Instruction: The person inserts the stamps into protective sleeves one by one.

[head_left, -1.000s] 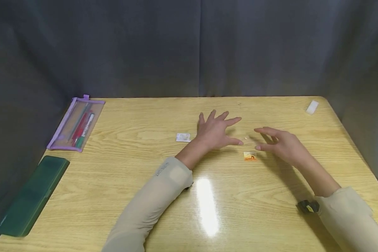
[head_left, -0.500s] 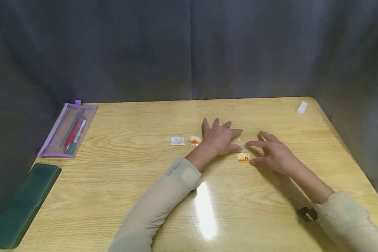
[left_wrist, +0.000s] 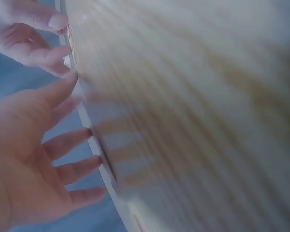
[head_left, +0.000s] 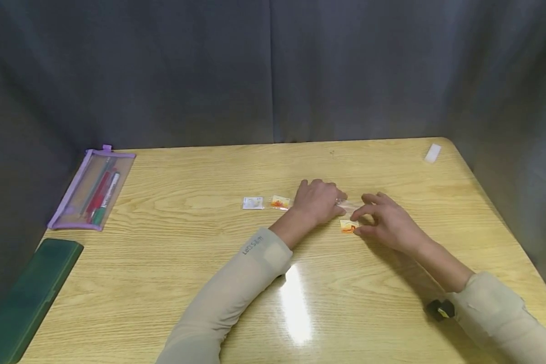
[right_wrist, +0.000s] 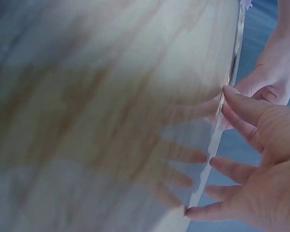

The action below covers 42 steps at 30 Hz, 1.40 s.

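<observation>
On the wooden table point(head_left: 186, 253) my left hand point(head_left: 320, 199) lies palm down at the middle, its fingertips on the surface next to a small clear packet point(head_left: 348, 206). My right hand point(head_left: 384, 220) is just right of it, fingers reaching left; the thumb touches an orange packet point(head_left: 348, 226) and the index tip is at the clear packet. Left of my left hand lie another orange packet point(head_left: 279, 202) and a white packet point(head_left: 253, 202). The blurred wrist views show the fingers point(left_wrist: 63, 159) and fingers point(right_wrist: 232, 164) of both hands fairly straight, tips on the table.
A purple clear pencil pouch point(head_left: 93, 189) with pens lies at the far left. A dark green case point(head_left: 25, 298) sits at the near left edge. A small white piece point(head_left: 433, 152) lies at the far right corner. A dark curtain surrounds the table.
Both hands have dropped onto the table and drawn together at the clear packet. My left hand's spread fingers closed up, and the orange packet beside the white one came into view.
</observation>
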Motion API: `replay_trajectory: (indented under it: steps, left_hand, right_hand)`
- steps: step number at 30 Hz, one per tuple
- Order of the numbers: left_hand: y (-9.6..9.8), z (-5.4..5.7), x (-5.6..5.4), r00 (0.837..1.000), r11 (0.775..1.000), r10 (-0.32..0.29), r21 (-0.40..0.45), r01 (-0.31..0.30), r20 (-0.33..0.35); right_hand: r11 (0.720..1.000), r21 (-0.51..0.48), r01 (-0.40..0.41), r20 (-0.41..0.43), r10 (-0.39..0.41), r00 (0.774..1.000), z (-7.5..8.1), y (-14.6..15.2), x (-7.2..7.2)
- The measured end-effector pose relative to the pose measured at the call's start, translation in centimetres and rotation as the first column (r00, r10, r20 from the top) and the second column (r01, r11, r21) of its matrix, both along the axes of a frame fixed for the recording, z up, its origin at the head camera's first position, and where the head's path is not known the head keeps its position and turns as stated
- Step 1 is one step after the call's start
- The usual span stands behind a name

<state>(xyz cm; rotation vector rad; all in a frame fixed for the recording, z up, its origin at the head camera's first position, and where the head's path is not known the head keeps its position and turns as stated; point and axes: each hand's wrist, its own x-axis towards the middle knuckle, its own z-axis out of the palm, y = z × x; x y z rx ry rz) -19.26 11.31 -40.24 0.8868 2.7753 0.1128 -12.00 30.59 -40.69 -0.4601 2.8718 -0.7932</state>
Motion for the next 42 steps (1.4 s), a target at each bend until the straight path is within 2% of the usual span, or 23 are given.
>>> replay_trajectory:
  steps: [5, 10, 13, 15, 19, 22, 25, 27, 28, 31, 33, 34, 37, 38, 39, 40, 42]
  left_hand:
    - [0.1, 0.2, 0.0, 0.998, 0.998, 0.033, 0.06, -0.031, -0.048]
    - [0.5, 0.3, 0.2, 0.993, 0.998, 0.041, 0.048, -0.036, -0.108]
    - [0.2, 0.6, 0.4, 0.988, 0.997, 0.074, 0.048, -0.069, -0.132]
    - [-0.4, 1.0, 0.5, 0.986, 0.992, 0.105, 0.087, -0.094, -0.133]
    - [-2.6, 2.1, 0.8, 0.98, 0.966, 0.169, 0.216, -0.144, -0.104]
    - [-4.7, 2.6, 1.1, 0.978, 0.938, 0.206, 0.293, -0.186, -0.041]
    - [-6.8, 2.8, 1.5, 0.971, 0.905, 0.234, 0.357, -0.233, 0.04]
    - [-8.1, 2.9, 1.6, 0.963, 0.869, 0.249, 0.416, -0.268, 0.101]
    - [-8.8, 3.0, 1.6, 0.958, 0.843, 0.255, 0.454, -0.288, 0.134]
    - [-10.7, 2.9, 1.7, 0.932, 0.743, 0.247, 0.565, -0.359, 0.266]
    - [-11.9, 2.8, 1.7, 0.899, 0.653, 0.208, 0.629, -0.422, 0.386]
    - [-12.4, 2.8, 1.7, 0.876, 0.603, 0.182, 0.653, -0.458, 0.447]
    - [-13.5, 2.7, 1.7, 0.8, 0.471, 0.121, 0.675, -0.568, 0.588]
    - [-13.8, 2.7, 1.7, 0.779, 0.431, 0.109, 0.677, -0.596, 0.617]
    - [-14.1, 2.6, 1.7, 0.767, 0.396, 0.097, 0.683, -0.614, 0.634]
    - [-14.3, 2.6, 1.8, 0.76, 0.371, 0.093, 0.686, -0.626, 0.643]
    - [-14.7, 2.3, 1.7, 0.761, 0.338, 0.088, 0.699, -0.63, 0.643]
  right_hand:
    - [1.0, -0.001, 0.014, -0.02, -0.014, 1.0, 0.1, -0.1, 0.0]
    - [1.0, -0.018, 0.02, -0.026, -0.021, 0.999, 0.1, -0.4, 0.2]
    - [0.997, -0.057, 0.053, -0.033, -0.055, 0.998, 0.1, -0.4, 0.4]
    - [0.991, -0.097, 0.088, -0.035, -0.091, 0.995, 0.3, -0.4, 0.4]
    - [0.971, -0.183, 0.154, 0.029, -0.151, 0.988, 0.8, -0.8, 0.3]
    - [0.957, -0.228, 0.179, 0.117, -0.155, 0.981, 1.3, -1.6, 0.1]
    - [0.945, -0.265, 0.191, 0.169, -0.15, 0.974, 1.9, -2.8, -0.3]
    - [0.937, -0.286, 0.2, 0.189, -0.149, 0.971, 2.2, -3.5, -0.7]
    - [0.933, -0.297, 0.202, 0.195, -0.148, 0.97, 2.3, -4.0, -0.9]
    - [0.915, -0.343, 0.213, 0.223, -0.142, 0.965, 2.7, -5.1, -1.5]
    - [0.894, -0.388, 0.226, 0.243, -0.137, 0.96, 2.9, -6.0, -2.0]
    - [0.879, -0.416, 0.232, 0.252, -0.133, 0.958, 3.0, -6.5, -2.3]
    - [0.809, -0.532, 0.251, 0.28, -0.111, 0.953, 3.5, -8.0, -3.3]
    - [0.782, -0.569, 0.254, 0.287, -0.1, 0.953, 3.7, -8.5, -3.6]
    - [0.76, -0.598, 0.255, 0.292, -0.09, 0.952, 3.9, -8.8, -3.9]
    - [0.74, -0.623, 0.255, 0.296, -0.08, 0.952, 4.0, -9.1, -4.1]
    - [0.71, -0.655, 0.259, 0.304, -0.066, 0.95, 4.2, -9.5, -4.4]
